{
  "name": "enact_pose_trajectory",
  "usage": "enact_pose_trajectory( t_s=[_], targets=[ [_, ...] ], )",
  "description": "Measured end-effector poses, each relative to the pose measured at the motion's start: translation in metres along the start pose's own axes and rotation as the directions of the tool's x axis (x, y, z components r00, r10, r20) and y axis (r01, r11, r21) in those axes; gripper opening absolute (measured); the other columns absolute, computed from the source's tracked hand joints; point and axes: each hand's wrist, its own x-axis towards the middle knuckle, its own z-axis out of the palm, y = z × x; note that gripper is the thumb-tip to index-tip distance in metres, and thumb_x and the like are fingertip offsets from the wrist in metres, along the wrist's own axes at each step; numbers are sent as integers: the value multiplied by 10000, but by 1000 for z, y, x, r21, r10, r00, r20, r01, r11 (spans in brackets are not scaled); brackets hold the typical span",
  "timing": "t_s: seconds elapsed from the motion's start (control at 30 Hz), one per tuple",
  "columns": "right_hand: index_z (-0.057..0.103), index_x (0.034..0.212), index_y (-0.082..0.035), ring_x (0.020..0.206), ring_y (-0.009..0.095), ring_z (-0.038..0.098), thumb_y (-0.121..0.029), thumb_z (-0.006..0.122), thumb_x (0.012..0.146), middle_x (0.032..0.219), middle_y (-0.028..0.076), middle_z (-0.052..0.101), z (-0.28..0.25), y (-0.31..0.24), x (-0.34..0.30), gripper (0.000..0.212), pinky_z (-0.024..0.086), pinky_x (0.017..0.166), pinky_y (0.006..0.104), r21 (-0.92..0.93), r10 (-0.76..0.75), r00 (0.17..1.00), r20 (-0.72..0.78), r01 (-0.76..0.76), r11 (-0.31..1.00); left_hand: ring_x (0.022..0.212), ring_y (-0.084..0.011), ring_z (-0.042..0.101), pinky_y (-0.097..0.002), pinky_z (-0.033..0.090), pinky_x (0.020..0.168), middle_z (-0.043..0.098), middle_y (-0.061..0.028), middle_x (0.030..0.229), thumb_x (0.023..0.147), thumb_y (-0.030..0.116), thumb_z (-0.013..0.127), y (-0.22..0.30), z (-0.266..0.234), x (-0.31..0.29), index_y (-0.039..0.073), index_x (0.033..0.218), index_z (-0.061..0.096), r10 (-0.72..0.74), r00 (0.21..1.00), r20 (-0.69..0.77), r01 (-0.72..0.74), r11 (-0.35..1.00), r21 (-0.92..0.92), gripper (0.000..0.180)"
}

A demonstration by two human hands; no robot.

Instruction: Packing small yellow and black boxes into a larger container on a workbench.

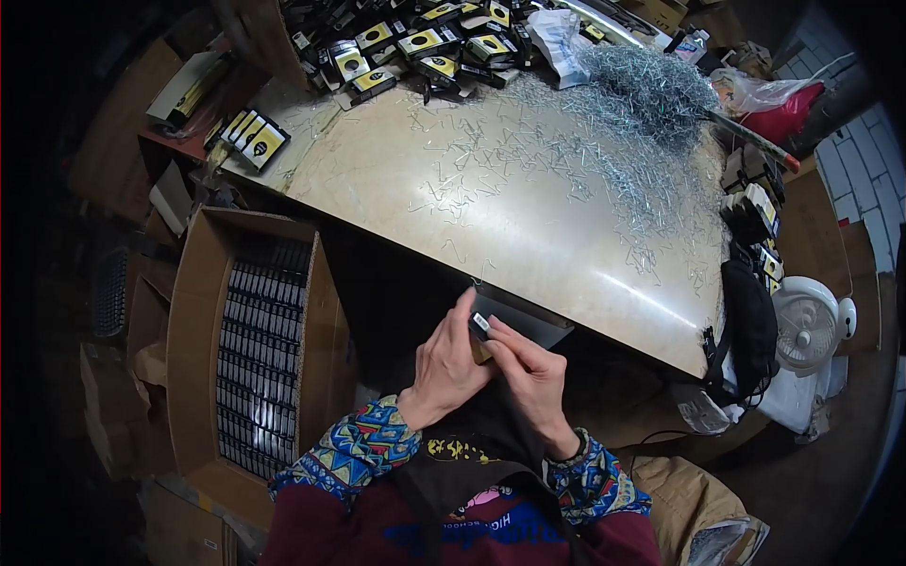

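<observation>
Both hands meet in front of the table's near edge, around a small black box [479, 325] with a white label on its end. My left hand [445, 368] is closed on the box's left side, with its index finger reaching up toward the table edge. A small bent wire piece [476, 281] shows by that fingertip; whether the finger touches it I cannot tell. My right hand [533, 377] pinches the box from the right with thumb and fingers. Fingers hide most of the box. Many thin bent wire pieces [462, 193] lie scattered on the pale tabletop [368, 179].
A large wire heap [651, 90] covers the back right. Loose black-and-yellow boxes [406, 47] pile up at the back, with several standing at the left corner [255, 141]. An open carton [311, 349] at left holds rows of packed boxes. A white fan [807, 325] stands right.
</observation>
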Motion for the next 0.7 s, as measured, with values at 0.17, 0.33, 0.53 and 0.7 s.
enact_pose_trajectory(
  t_s=[0.17, 0.33, 0.53, 0.7],
  targets=[
    [701, 1076, 35, 864, 106, 667, -5, 683, 871, 1006, 115, 724, 7, -4, -2, 210, 534, 775, 222, 3, 112, 989, -102, -112, 994, 905, -396, 601, -423, 509, 729, 565, -192, 981, 736, 94, 737, -5, 5, -6, 0, 1217, 424, 3, 998, 65, -5, 999, 36, 582],
    [690, 1086, 57, 854, 78, 642, -15, 678, 885, 980, 87, 727, 8, -2, -1, 214, 529, 782, 218, 72, 163, 983, -85, -157, 985, 893, -404, 597, -434, 506, 709, 560, -196, 975, 758, 73, 714, -7, 6, -5, 21, 1197, 417, 7, 999, 50, -9, 999, 32, 532],
    [656, 1022, 50, 885, 321, 687, 89, 666, 794, 1044, 222, 673, 18, 7, 1, 231, 546, 753, 307, -488, -499, 865, 43, 455, 745, 850, -424, 595, -466, 496, 660, 561, -202, 949, 798, 30, 627, -11, 5, 0, 20, 1141, 437, -37, 996, 80, 39, 999, -15, 392],
    [666, 1030, 30, 812, 235, 670, 71, 678, 805, 1001, 181, 685, -12, -1, 15, 229, 529, 712, 289, -311, -400, 914, 70, 401, 862, 841, -393, 599, -464, 494, 644, 553, -174, 931, 774, 67, 666, 0, 16, 11, 21, 1127, 446, 43, 999, 20, -42, 998, -52, 419]
  ],
)
